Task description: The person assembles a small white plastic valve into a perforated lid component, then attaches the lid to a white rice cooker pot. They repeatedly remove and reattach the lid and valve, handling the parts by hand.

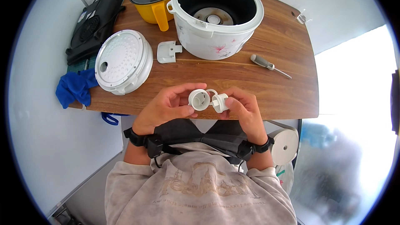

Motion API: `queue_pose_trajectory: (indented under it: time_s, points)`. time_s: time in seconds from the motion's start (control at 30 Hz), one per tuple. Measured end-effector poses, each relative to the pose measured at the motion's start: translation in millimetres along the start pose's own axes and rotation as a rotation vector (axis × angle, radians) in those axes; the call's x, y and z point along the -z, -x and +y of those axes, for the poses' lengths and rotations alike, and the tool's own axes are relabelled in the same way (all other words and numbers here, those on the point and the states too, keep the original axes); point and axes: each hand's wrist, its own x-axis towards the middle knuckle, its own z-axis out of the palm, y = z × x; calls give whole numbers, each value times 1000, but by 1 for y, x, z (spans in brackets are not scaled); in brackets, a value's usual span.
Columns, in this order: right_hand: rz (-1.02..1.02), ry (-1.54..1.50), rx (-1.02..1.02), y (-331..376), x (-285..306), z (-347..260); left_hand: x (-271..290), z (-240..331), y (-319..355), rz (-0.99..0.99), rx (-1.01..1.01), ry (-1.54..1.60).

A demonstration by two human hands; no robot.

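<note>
White round cap (198, 99) sits in your left hand (166, 107), fingers curled around it and thumb pressed on its lower rim, its hollow side facing up at you. Just to its right, touching it, your right hand (243, 110) pinches a smaller white plug piece (220, 102) between thumb and fingers. Both hands hover over the near edge of the wooden table (250, 83). Beyond your hands stands the open white rice cooker (214, 16), with a white bracket (168, 52) and the detached round lid (123, 61) off to the left of them, and a screwdriver (269, 65) beyond your right hand. A yellow pot (156, 0) stands farther back.
</note>
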Motion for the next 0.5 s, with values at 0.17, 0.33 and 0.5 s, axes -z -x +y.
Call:
queue_pose_trajectory:
  time_s: [0.17,0.33,0.5]
  points:
    - [65,172,174,-2,-3,4,-2,3,-2,15,13,-14]
    - [120,468,353,-3,-9,0,-6,3,-3,21,15,11]
    - [132,610,376,0,-15,-6,-4,-1,-5,31,3,30]
